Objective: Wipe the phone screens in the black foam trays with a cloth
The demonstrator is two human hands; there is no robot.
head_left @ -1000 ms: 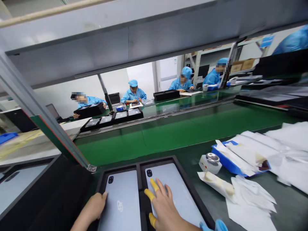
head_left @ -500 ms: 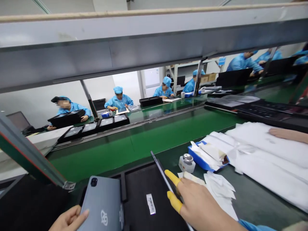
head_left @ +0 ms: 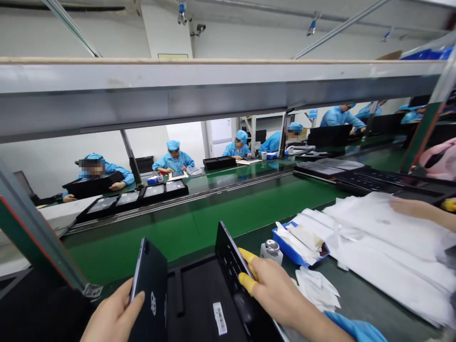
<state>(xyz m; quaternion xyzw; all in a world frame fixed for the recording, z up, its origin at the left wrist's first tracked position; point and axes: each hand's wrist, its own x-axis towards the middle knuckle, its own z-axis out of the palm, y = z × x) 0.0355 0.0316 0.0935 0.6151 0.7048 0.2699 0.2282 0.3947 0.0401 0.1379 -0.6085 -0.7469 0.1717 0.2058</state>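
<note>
Green belt (head_left: pixel 199 232) stretches beyond both hands, blue-capped workers (head_left: pixel 176 160) across it. Left hand (head_left: pixel 112 311) clamped on tablet (head_left: pixel 151 275), stood steeply on edge, thumb against its logo side! Right hand (head_left: pixel 272 287), yellow-tipped, gripping second tablet (head_left: pixel 231 273), tilted up just left of fingers. Black tray (head_left: pixel 197 289) between hands, barcode label (head_left: pixel 220 319) inside. Tabletop (head_left: pixel 359 306) beyond right hand: white bottle (head_left: pixel 267 252), paper-filled blue bin (head_left: pixel 299 259).
</note>
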